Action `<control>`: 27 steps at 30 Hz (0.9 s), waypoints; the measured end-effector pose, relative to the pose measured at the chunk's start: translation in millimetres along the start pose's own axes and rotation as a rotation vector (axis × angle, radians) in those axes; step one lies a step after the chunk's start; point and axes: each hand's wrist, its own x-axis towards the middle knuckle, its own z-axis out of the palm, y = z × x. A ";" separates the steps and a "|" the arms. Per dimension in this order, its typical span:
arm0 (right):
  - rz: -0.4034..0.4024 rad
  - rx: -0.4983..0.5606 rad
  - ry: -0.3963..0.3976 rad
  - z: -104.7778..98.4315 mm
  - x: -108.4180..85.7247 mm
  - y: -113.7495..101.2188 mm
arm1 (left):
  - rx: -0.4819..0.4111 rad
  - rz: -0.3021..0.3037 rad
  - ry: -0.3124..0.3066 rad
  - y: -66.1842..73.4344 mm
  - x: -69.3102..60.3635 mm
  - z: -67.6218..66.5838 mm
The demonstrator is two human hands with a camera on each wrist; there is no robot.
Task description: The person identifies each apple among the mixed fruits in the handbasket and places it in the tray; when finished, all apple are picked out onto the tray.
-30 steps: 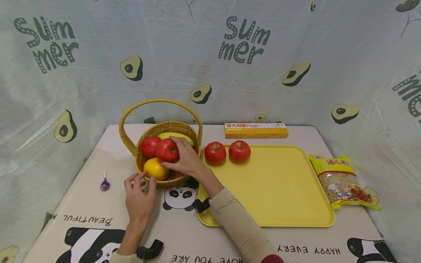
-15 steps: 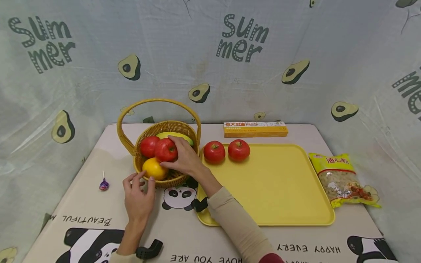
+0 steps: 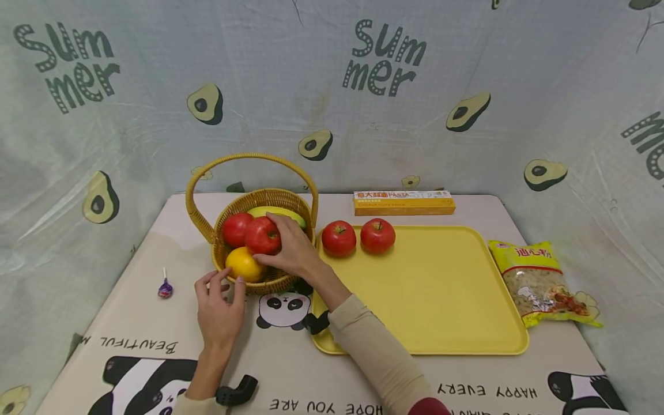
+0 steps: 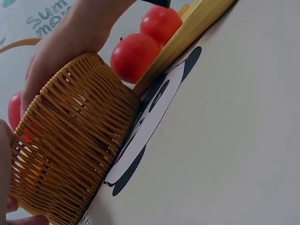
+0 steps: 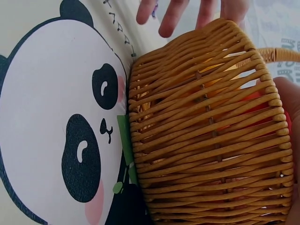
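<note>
My right hand (image 3: 294, 248) reaches into the wicker basket (image 3: 280, 283) and grips a red apple (image 3: 261, 235) between thumb and fingers. The apple sits among other fruit: a round red fruit (image 3: 236, 229), an orange-yellow fruit (image 3: 244, 265) and a banana (image 3: 280, 214) behind. At the basket's near left side, my left hand (image 3: 220, 314) touches the rim with loosely bent fingers. In the right wrist view, several fingers of the left hand (image 5: 201, 11) hang outside the wicker wall. The wall hides most of the fruit in both wrist views.
Two tomatoes (image 3: 377, 236) stand at the back left of a yellow tray (image 3: 430, 294). A pasta box (image 3: 404, 204) lies behind it, and a bag of macaroni (image 3: 539, 285) is at its right. A lollipop (image 3: 165, 288) lies left of the basket, whose handle (image 3: 251, 157) arches above.
</note>
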 end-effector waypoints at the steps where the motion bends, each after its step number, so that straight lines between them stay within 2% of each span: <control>1: 0.002 0.001 -0.001 -0.5 -0.3 -0.3 | -0.002 0.001 0.000 0.0 0.0 0.3; 10: 0.019 0.014 -0.007 -4.1 -5.5 -4.3 | 0.012 0.009 0.007 -0.8 0.2 0.4; 27: -0.021 0.037 0.041 -17.6 -26.7 -1.5 | 0.017 0.003 0.011 1.7 -1.1 -0.4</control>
